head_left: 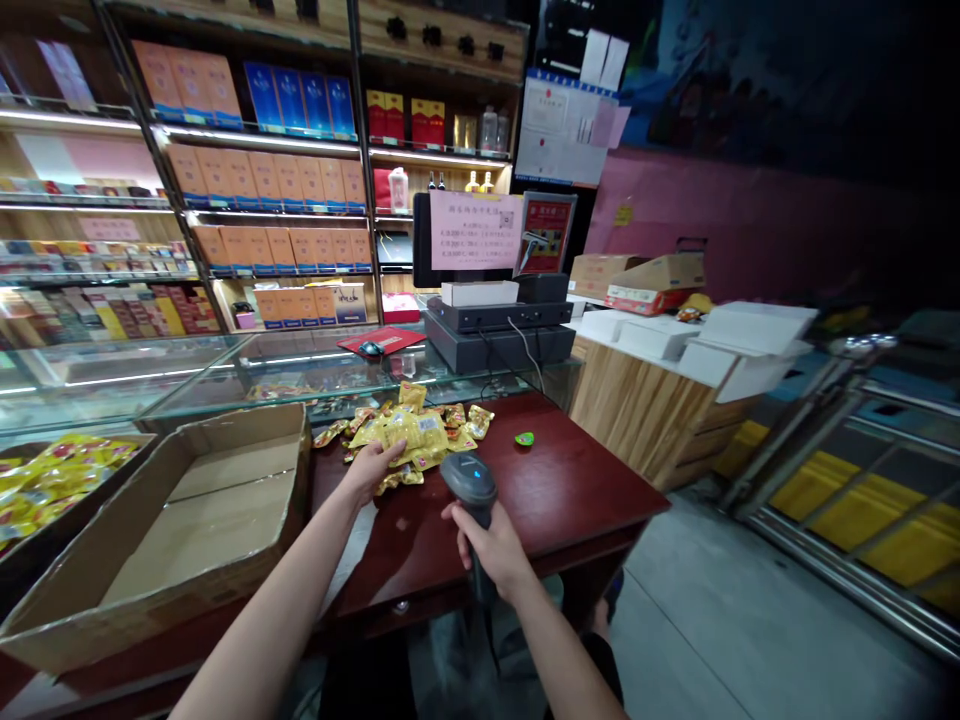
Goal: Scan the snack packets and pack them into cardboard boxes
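Observation:
My left hand reaches over the near edge of a heap of yellow foil packets and grips one of them. The heap lies on a dark red wooden table. My right hand is closed around the handle of a black handheld barcode scanner, whose head points up and away from me, close to the packets. A small green object lies on the table to the right of the heap. Its exact kind is too small to tell.
An open cardboard box stands left of my arm, beside a tray of yellow packets. Behind the table are a glass display counter and a black till terminal. Stocked shelves rise behind them.

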Available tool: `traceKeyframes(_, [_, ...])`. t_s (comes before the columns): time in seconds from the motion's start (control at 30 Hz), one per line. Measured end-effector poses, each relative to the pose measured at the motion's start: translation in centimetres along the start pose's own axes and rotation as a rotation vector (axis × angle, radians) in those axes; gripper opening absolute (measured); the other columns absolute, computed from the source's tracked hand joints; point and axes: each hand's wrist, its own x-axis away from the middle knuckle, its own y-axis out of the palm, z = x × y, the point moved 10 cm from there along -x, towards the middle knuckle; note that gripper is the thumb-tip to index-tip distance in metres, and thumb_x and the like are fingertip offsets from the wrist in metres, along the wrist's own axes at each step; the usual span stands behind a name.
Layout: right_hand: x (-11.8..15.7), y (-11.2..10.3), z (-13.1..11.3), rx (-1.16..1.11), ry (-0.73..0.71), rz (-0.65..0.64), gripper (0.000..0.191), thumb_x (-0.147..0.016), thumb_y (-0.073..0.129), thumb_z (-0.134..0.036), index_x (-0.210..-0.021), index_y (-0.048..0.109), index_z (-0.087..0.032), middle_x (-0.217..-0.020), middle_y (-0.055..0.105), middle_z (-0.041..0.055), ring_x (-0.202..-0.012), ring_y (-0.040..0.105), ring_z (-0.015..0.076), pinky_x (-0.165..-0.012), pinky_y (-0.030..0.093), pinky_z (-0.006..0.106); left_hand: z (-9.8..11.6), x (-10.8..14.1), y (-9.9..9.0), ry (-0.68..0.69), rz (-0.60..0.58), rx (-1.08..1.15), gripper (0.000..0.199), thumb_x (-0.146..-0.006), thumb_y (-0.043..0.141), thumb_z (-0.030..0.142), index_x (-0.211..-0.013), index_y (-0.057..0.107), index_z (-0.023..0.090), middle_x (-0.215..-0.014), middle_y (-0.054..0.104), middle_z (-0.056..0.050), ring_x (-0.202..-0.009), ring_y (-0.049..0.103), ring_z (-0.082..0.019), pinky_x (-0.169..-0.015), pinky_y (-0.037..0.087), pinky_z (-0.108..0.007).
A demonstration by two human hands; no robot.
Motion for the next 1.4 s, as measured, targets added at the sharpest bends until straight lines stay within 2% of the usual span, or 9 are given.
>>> traceKeyframes(0.1, [-0.9,1.1,-1.9,0.026,-0.029,-0.019,0.04,-0.077,0.069,-0.052,-0.088,0.066,-0.014,-0.048,0.06,-0.0045,-0.035,0.052,0.0102,-0.036,0.041,0.02,1.4,0.2,0.4,-0.025,-0.003,0.122,0.036,-0.061,0.092,0.029,-0.085,0.071,0.012,-0.089,0.076,-0.01,-0.081,0.071,-0.019,-0.073,0.058,-0.028])
traceKeyframes(0.2, [-2.0,1.5,-3.6,0.056,-0.067,0.003,0.04,-0.075,0.07,-0.051,-0.093,0.063,-0.015,-0.057,0.068,-0.001,-0.039,0.059,0.0135,-0.038,0.048,0.024,2.9,0.3,0.7,-0.017,0.006,0.106,0.038,-0.058,0.093,0.023,-0.088,0.071,0.012,-0.081,0.075,-0.007,-0.065,0.069,-0.015,-0.058,0.055,-0.024])
traceKeyframes(0.3, [-2.6,1.2,-4.7,0.11,-0.102,0.035,0.032,-0.078,0.069,-0.046,-0.089,0.061,-0.017,-0.047,0.061,-0.0042,-0.034,0.054,0.0126,-0.035,0.043,0.022,4.2,0.6,1.5,-0.004,-0.039,0.067,0.039,-0.057,0.093,0.023,-0.088,0.072,0.011,-0.077,0.074,-0.006,-0.057,0.066,-0.013,-0.051,0.051,-0.022])
traceKeyframes(0.4, [-2.6,0.9,-5.1,0.149,-0.117,0.063,0.027,-0.08,0.068,-0.043,-0.085,0.06,-0.019,-0.04,0.054,-0.0073,-0.03,0.049,0.0115,-0.033,0.038,0.02,4.9,0.8,2.2,0.008,-0.07,0.063,0.036,-0.057,0.093,0.022,-0.084,0.073,0.011,-0.082,0.076,-0.007,-0.063,0.068,-0.014,-0.058,0.055,-0.024])
traceKeyframes(0.53, [-2.4,0.7,-5.0,0.166,-0.125,0.077,0.025,-0.08,0.068,-0.043,-0.083,0.058,-0.02,-0.041,0.053,-0.0076,-0.03,0.049,0.012,-0.033,0.037,0.021,4.9,0.9,2.3,0.0,-0.088,0.042,0.037,-0.055,0.094,0.023,-0.083,0.073,0.01,-0.088,0.077,-0.009,-0.07,0.07,-0.015,-0.069,0.058,-0.027])
traceKeyframes(0.83, [-2.5,0.3,-4.7,0.181,-0.131,0.085,0.025,-0.08,0.067,-0.044,-0.08,0.058,-0.021,-0.041,0.052,-0.0074,-0.031,0.048,0.012,-0.034,0.037,0.022,4.6,0.7,2.2,-0.003,-0.091,0.012,0.038,-0.059,0.092,0.025,-0.088,0.073,0.011,-0.095,0.078,-0.011,-0.077,0.072,-0.018,-0.071,0.057,-0.028])
traceKeyframes(1.17, [-2.5,0.7,-4.9,0.164,-0.122,0.06,0.025,-0.08,0.067,-0.043,-0.082,0.059,-0.02,-0.041,0.052,-0.0074,-0.032,0.048,0.0112,-0.035,0.036,0.021,4.8,0.8,2.0,0.007,-0.069,0.015,0.045,-0.05,0.096,0.031,-0.084,0.073,0.011,-0.089,0.078,-0.01,-0.069,0.071,-0.016,-0.063,0.057,-0.025])
traceKeyframes(1.3, [-2.2,1.6,-5.1,0.137,-0.096,0.027,0.03,-0.078,0.068,-0.046,-0.083,0.061,-0.018,-0.043,0.054,-0.0068,-0.033,0.048,0.0104,-0.035,0.036,0.021,6.4,2.0,-0.1,0.055,-0.012,-0.02,0.055,-0.044,0.097,0.035,-0.087,0.073,0.011,-0.089,0.078,-0.009,-0.07,0.07,-0.017,-0.062,0.057,-0.027])
traceKeyframes(1.4, [-2.0,2.5,-5.3,0.107,-0.077,-0.001,0.036,-0.076,0.068,-0.051,-0.083,0.061,-0.017,-0.045,0.055,-0.0063,-0.033,0.047,0.0093,-0.036,0.035,0.02,9.1,3.6,-4.6,0.139,0.097,-0.074,0.061,-0.043,0.096,0.04,-0.091,0.073,0.012,-0.09,0.077,-0.009,-0.075,0.071,-0.02,-0.067,0.058,-0.029])
